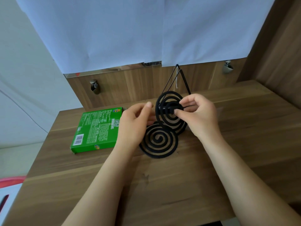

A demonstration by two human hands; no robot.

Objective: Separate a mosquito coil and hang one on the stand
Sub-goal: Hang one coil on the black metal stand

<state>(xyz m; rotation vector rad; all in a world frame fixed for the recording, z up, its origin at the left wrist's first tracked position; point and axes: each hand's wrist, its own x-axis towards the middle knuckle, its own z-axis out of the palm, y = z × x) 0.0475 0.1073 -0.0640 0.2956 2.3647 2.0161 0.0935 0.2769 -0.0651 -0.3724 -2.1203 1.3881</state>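
Note:
One black mosquito coil [158, 141] lies flat on the wooden table [162, 185]. A second black coil [169, 118] stands upright just behind it, in front of the black wire stand [177, 79]. My right hand [198, 115] pinches this upright coil at its centre with thumb and fingers. My left hand [135, 123] is at the coil's left edge, thumb raised and fingers behind the rim; I cannot tell how firmly it grips. The stand's lower part is hidden behind the coil and my right hand.
A green mosquito-coil box [96, 129] lies flat on the table to the left of my hands. A white cloth [130, 30] hangs over the wooden back panel behind the stand. A wooden side wall [276, 54] rises at the right. The table's left edge drops away beside the box.

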